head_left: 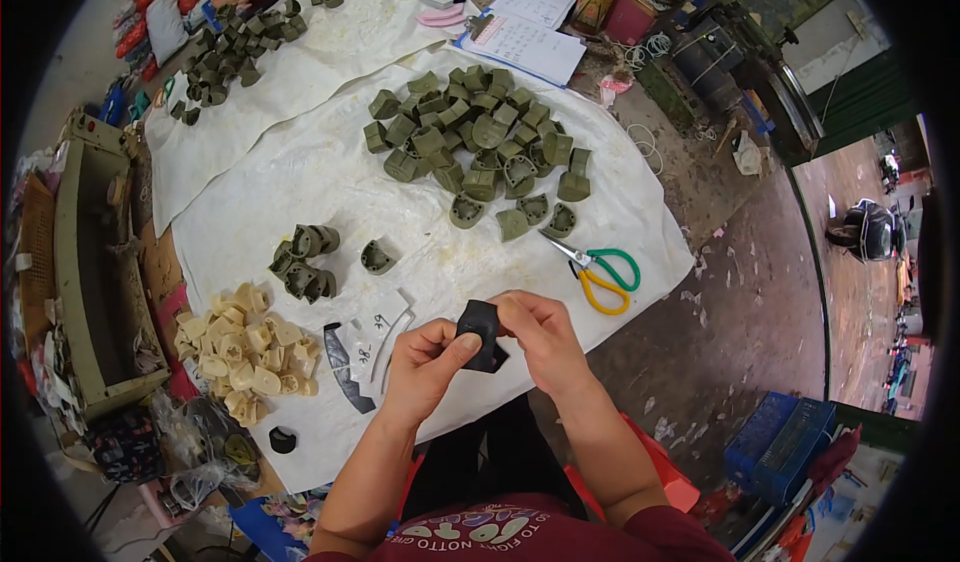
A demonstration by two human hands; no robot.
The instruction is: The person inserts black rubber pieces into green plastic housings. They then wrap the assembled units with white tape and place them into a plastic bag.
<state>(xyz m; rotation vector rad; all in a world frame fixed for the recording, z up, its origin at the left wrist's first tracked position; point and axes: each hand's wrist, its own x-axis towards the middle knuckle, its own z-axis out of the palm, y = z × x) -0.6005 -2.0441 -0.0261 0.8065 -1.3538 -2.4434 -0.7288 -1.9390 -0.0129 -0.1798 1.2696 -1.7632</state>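
Over the near edge of the white-sheeted table point(290, 184), a small black block with a smooth curved face point(482, 319) is held up between both hands. By the left hand point(425, 362) it is pinched, thumb laid across its front; by the right hand point(548, 347) its upper right edge is met with curled fingers, but their tips are partly hidden, so whether it is gripped there cannot be told. Step in hand is judged to be close handling of this block; for the next move, a steady left pinch and fine control at the right edge seem called for. Counts: one black block held; one short black curved piece point(283, 440) seen at lower left; one pair of scissors with green and yellow handles point(580, 258); one lone olive-green hollow block point(377, 257), with roughly five more clustered beside it point(305, 262). Dozens are heaped in the large olive-green pile point(470, 127), too overlapped to be counted exactly; likewise the cream-coloured moulded pieces point(245, 352).
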